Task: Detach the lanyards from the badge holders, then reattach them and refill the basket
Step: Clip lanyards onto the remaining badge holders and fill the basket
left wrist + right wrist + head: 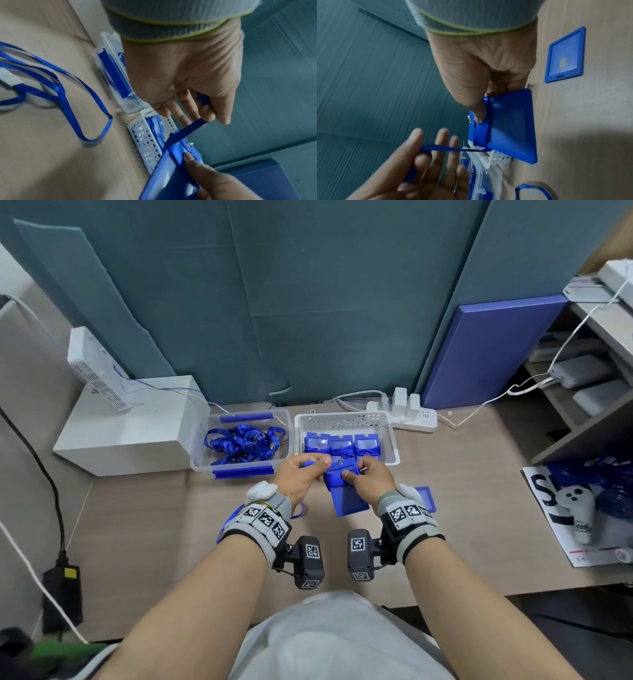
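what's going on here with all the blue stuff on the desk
A person is working on a blue badge holder in front of a white basket holding more badge holders. The right hand pinches the holder's top end while the left hand pulls its blue lanyard strap taut. The strap is wrapped around the holder. Loose lanyards fill a clear bin to the left, and one bare badge holder lies on the desk.

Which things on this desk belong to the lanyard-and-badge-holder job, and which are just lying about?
Part of the job:
- badge holder gripped by the right hand
- lanyard pinched by the left hand
- white basket holding badge holders
- clear box of loose lanyards
- spare holder lying flat on the desk

Lying about:
- power strip
- white controller
- magazine
- white box
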